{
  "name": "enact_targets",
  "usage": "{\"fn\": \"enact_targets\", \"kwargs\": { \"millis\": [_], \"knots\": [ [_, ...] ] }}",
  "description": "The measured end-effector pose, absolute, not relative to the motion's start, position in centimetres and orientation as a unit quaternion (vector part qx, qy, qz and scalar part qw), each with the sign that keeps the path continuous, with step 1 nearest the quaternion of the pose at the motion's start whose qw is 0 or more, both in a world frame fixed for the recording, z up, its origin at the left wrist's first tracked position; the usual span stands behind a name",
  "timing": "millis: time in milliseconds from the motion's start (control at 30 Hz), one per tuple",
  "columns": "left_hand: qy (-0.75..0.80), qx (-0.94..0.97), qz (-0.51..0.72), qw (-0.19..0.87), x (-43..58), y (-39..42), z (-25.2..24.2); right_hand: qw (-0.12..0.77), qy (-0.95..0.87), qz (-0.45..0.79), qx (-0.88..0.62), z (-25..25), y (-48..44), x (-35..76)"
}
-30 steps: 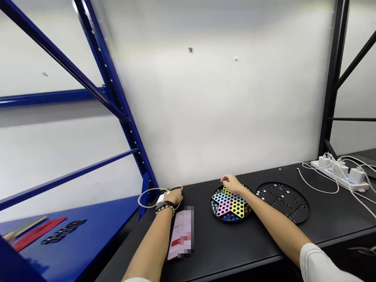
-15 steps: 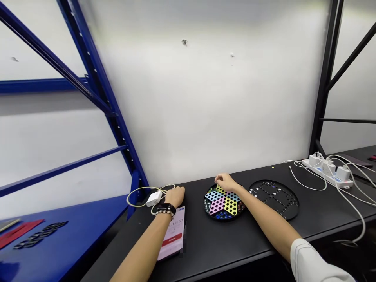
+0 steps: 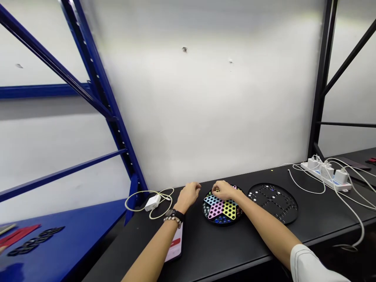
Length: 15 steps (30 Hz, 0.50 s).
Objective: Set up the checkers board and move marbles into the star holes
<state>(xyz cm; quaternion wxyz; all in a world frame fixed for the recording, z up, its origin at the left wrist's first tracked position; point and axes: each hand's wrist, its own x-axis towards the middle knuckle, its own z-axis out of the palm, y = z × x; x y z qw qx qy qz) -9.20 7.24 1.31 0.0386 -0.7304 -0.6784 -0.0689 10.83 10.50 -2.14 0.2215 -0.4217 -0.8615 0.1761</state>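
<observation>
A round black tray holds a star-shaped board (image 3: 216, 210) in pink, yellow and blue with dark holes, and coloured marbles lie round its edge. Over the board's upper part is my right hand (image 3: 223, 190), fingers curled down and pressed together; what they hold, if anything, is too small to tell. My left hand (image 3: 190, 193) hovers left of the tray, its fingers bent and partly hidden behind the hand. Beneath my left wrist lies a phone or tablet (image 3: 175, 246) with a lit screen. To the right, a second round black tray (image 3: 274, 203) has slots and a few white pieces.
A white charger (image 3: 153, 202) with a looped cable lies at the left of the black table (image 3: 205, 254). White cables trail from a power strip (image 3: 326, 178) at the right. A blue table (image 3: 82, 231) with red and black items stands at the far left.
My left hand has moved right, from above the device towards the star board. My right hand has come slightly down and left over the board. The view has tilted a little.
</observation>
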Motion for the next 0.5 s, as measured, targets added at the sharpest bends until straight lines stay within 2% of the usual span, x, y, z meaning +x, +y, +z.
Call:
{"fn": "enact_targets", "kwargs": {
  "millis": [233,500],
  "knots": [
    [-0.644,-0.759,-0.097,-0.002,-4.2,6.4,0.7,0.190,-0.866,0.165,-0.432,-1.6,9.8,11.2],
    [-0.676,-0.727,-0.119,0.025,-5.5,5.2,1.2,0.244,-0.843,0.147,-0.456,-2.4,10.3,10.1]
  ]
}}
